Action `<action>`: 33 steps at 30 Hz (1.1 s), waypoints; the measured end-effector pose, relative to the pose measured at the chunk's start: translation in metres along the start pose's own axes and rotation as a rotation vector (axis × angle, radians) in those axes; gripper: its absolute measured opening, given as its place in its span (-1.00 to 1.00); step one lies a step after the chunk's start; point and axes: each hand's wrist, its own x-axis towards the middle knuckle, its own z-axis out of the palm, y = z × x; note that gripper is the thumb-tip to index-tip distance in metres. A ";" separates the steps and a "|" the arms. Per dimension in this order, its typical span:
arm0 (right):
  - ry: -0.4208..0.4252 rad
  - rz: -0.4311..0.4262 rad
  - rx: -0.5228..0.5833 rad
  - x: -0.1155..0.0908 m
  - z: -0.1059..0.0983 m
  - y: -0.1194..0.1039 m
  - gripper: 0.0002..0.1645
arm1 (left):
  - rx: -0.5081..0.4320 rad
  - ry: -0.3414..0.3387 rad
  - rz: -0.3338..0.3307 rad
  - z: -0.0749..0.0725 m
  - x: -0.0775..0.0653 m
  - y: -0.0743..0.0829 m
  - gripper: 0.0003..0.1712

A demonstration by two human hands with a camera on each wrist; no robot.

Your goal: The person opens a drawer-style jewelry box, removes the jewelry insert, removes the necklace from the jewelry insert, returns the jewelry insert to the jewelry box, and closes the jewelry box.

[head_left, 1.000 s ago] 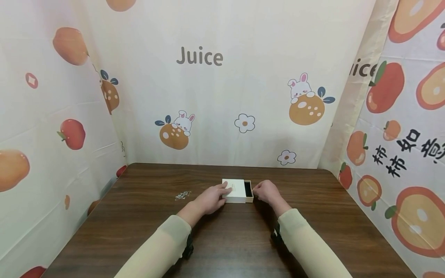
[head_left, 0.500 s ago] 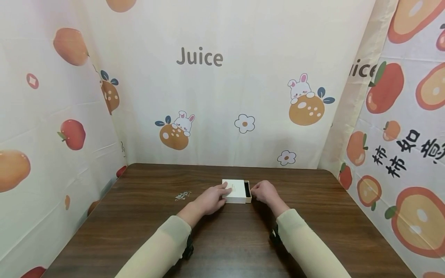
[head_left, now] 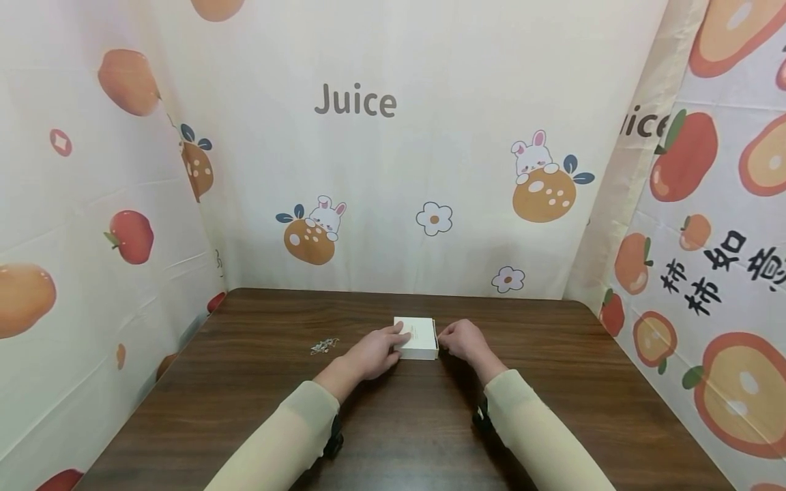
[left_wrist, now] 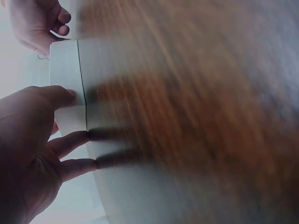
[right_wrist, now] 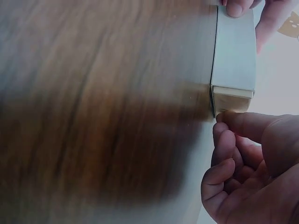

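A small cream drawer-style box [head_left: 419, 334] with faint printing on its lid lies on the wooden table. My left hand [head_left: 371, 351] holds its left side, fingers over the lid and the thumb [left_wrist: 65, 95] against the near wall. Two other left fingers reach down to the table beside the box. At the right end, my right hand [head_left: 465, 339] has its fingers curled, thumb and forefinger together right at the drawer's end face [right_wrist: 231, 101]. Only a thin edge of the drawer sticks out of the sleeve; its dark inside is hidden.
A small tangled silver chain [head_left: 324, 346] lies on the table [head_left: 393, 429] left of the box. Printed fabric curtains [head_left: 381, 157] with fruit and rabbits stand behind the table and along both sides.
The drawer has slid left into the sleeve, covering the dark gap that showed before. My right hand has moved left with it, while the left hand stays on the box.
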 end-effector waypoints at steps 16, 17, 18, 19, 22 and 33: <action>0.005 -0.011 -0.022 0.000 0.004 -0.005 -0.75 | -0.008 -0.015 -0.019 -0.002 -0.001 0.003 -0.42; 0.004 -0.008 -0.023 0.000 0.004 -0.005 -0.75 | -0.007 -0.016 -0.019 -0.003 -0.001 0.003 -0.42; 0.003 -0.007 -0.023 0.000 0.004 -0.005 -0.75 | -0.007 -0.013 -0.016 -0.003 -0.001 0.003 -0.42; 0.002 -0.005 -0.024 0.000 0.004 -0.005 -0.75 | -0.010 -0.013 -0.015 -0.003 -0.002 0.003 -0.42; -0.001 -0.003 -0.028 0.001 0.005 -0.005 -0.74 | -0.015 -0.013 -0.013 -0.003 -0.002 0.003 -0.42; -0.005 0.013 -0.018 0.000 0.004 -0.007 -0.74 | -0.009 0.004 0.012 -0.004 -0.001 0.003 -0.43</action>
